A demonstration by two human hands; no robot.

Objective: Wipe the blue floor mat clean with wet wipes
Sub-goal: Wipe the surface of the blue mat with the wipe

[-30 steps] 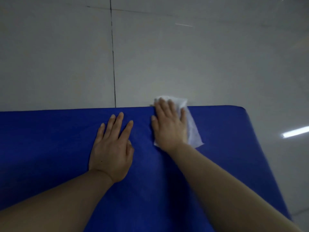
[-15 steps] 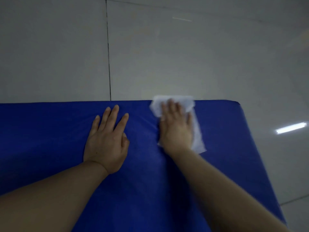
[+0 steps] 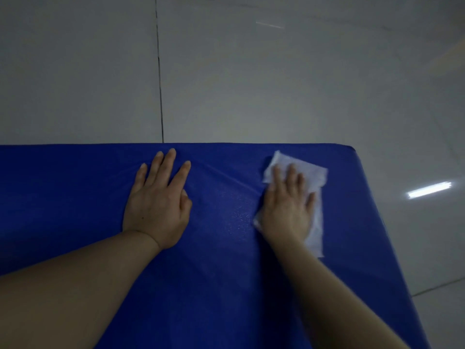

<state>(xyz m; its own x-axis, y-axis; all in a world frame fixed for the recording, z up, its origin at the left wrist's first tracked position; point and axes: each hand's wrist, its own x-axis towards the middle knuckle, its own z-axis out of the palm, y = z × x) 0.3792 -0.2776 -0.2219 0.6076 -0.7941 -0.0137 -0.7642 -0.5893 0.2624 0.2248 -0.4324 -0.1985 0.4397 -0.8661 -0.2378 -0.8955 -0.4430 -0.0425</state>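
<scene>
The blue floor mat (image 3: 75,197) fills the lower part of the view, its far edge running across the middle and its right corner at the upper right. My left hand (image 3: 158,197) lies flat on the mat with straight, spread fingers, near the far edge. My right hand (image 3: 286,205) presses flat on a white wet wipe (image 3: 314,187) spread on the mat near the far right corner. The wipe sticks out beyond my fingers and along the right side of my hand. A damp sheen shows on the mat between my hands.
Pale grey floor tiles (image 3: 251,84) with dark grout lines lie beyond the mat and to its right. A bright reflection of a lamp (image 3: 427,190) shines on the tile at the right.
My right hand has slid the wipe to the right along the far edge, away from my left hand. My left hand stays pressed flat in about the same place.
</scene>
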